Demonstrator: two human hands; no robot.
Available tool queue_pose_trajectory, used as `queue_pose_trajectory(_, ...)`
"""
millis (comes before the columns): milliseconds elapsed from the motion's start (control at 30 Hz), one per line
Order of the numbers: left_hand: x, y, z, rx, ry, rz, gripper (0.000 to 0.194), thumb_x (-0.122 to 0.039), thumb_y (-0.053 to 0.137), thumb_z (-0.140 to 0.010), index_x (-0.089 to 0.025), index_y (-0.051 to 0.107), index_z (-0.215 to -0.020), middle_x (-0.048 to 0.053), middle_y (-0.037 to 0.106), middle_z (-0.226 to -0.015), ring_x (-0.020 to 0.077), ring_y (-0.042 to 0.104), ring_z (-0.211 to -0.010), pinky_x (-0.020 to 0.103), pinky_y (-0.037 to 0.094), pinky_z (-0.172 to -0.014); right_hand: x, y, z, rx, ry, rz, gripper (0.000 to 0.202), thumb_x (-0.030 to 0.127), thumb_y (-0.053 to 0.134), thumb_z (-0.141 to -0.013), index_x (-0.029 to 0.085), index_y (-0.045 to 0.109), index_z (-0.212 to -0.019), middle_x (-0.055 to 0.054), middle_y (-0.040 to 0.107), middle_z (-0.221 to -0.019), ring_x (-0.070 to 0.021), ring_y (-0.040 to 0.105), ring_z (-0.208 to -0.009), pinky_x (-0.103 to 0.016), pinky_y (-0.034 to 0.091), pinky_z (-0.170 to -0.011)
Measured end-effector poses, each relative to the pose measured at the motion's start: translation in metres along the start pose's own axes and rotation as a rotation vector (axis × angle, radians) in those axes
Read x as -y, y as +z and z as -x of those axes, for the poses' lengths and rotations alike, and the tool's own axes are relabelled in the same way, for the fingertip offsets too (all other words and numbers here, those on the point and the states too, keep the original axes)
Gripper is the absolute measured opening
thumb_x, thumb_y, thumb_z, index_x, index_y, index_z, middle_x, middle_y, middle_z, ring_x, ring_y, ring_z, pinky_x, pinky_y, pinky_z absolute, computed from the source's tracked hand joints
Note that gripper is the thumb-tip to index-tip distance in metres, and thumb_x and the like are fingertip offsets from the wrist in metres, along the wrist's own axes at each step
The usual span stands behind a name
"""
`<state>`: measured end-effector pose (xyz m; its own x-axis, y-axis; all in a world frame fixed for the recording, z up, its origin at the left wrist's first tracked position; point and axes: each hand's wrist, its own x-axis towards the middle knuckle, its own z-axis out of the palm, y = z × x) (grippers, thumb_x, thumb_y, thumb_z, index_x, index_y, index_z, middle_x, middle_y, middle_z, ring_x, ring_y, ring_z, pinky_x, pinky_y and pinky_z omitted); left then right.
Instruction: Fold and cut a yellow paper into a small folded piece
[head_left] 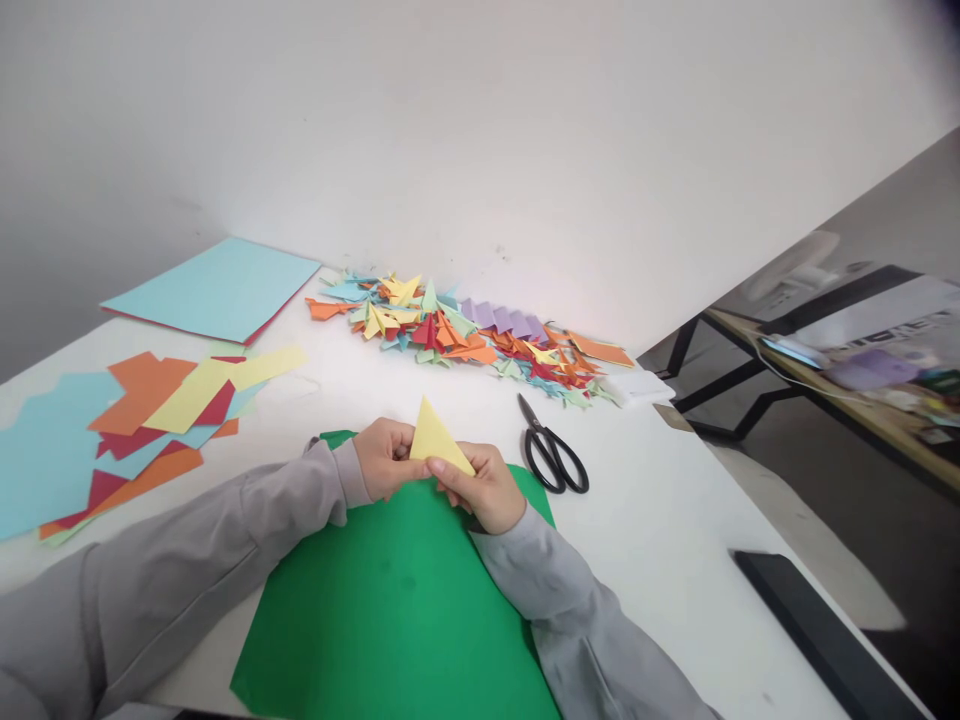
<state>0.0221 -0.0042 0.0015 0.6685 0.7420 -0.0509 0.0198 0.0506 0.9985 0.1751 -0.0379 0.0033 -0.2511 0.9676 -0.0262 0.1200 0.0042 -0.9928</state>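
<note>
Between my two hands is a small yellow sheet of paper (436,443), folded to a point at the top. My left hand (384,458) pinches its lower left edge, thumb in front. My right hand (489,487) grips the lower right side, its thumb lying across the front near the left thumb. Behind the paper, the other fingers are partly hidden. Both hands are above the far part of a large green sheet (390,600) that covers the near middle of the table. Black-handled scissors (551,450) lie closed, right of my right hand.
Along the wall lies a long heap of small folded paper pieces (442,335) in several colours. Paper scraps (157,430) are piled at the left, with light-blue sheets (217,285) behind them. A dark flat bar (817,630) lies near the right edge of the white table (660,560).
</note>
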Motion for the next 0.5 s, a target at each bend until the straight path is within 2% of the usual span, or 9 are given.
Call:
queue_pose_trajectory(100, -0.0003, -0.002, -0.0019, -0.024, -0.02, 0.007, 0.033, -0.04, 0.065, -0.061, -0.009, 0.058, -0.066, -0.006, 0.045, -0.032, 0.0046, 0.035, -0.023, 0.016, 0.025, -0.026, -0.001, -0.0005, -0.0001, -0.036, 0.007, -0.008, 0.04, 0.049, 0.06, -0.066, 0.015, 0.052, -0.047, 0.006, 0.04, -0.032, -0.0033, 0.028, -0.027, -0.019, 0.017, -0.028)
queue_pose_trajectory(200, -0.0023, -0.0052, -0.0037, -0.076, -0.05, 0.051, 0.033, -0.039, 0.069, -0.056, -0.012, 0.049, -0.054, -0.006, 0.044, -0.027, 0.0058, 0.037, -0.023, 0.016, 0.027, -0.027, -0.0028, -0.0007, -0.0009, -0.055, 0.054, -0.071, 0.04, 0.051, 0.059, -0.067, 0.015, 0.053, -0.051, 0.005, 0.046, -0.035, -0.0035, 0.031, -0.026, -0.019, 0.02, -0.027)
queue_pose_trajectory(367, -0.0043, -0.0066, -0.0054, -0.2, -0.035, 0.138, 0.036, -0.039, 0.071, -0.052, -0.013, 0.047, -0.052, -0.006, 0.045, -0.026, 0.0059, 0.038, -0.023, 0.017, 0.029, -0.027, -0.004, -0.0013, -0.0028, 0.102, 0.058, -0.14, 0.038, 0.05, 0.058, -0.068, 0.013, 0.062, -0.061, 0.0, 0.059, -0.047, -0.0051, 0.042, -0.032, -0.018, 0.032, -0.033)
queue_pose_trajectory(500, -0.0015, -0.0052, -0.0053, -0.208, -0.016, 0.122, 0.034, -0.04, 0.069, -0.056, -0.013, 0.048, -0.055, -0.006, 0.047, -0.028, 0.0054, 0.038, -0.024, 0.016, 0.027, -0.027, -0.0039, -0.0005, -0.0035, 0.11, 0.072, -0.116, 0.034, 0.046, 0.062, -0.066, 0.012, 0.064, -0.062, -0.001, 0.06, -0.049, -0.0053, 0.043, -0.034, -0.019, 0.033, -0.034)
